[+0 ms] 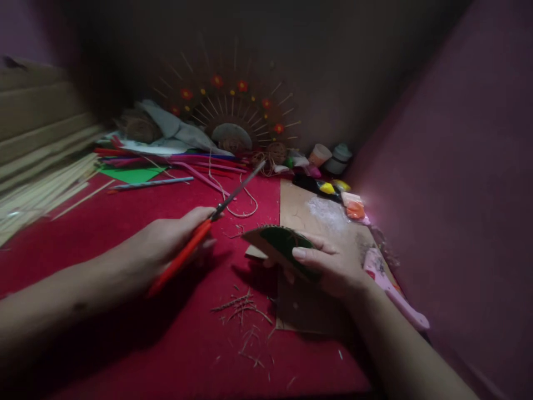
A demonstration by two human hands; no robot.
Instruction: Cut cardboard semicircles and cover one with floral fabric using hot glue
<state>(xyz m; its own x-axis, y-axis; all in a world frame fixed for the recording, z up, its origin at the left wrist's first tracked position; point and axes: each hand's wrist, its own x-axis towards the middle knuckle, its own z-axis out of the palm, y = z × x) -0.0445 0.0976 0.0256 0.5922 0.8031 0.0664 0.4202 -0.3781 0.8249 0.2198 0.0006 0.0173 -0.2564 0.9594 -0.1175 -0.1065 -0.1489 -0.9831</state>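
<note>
No text, label or number seems readable in this dim, blurred view.

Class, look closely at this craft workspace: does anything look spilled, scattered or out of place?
Yes. Short straw-like fibre clippings lie scattered over the red cloth between the hands, and a patch of white powder is spilled on the brown board. The picture is dim and blurred, so finer damage cannot be judged.

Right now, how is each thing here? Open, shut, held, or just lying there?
Scissors: held in left hand, blades look shut.
Green piece: held up by right hand.
Pink tool: lying flat by the wall.
Sticks: lying in a pile.
Pencil: lying flat.
</note>
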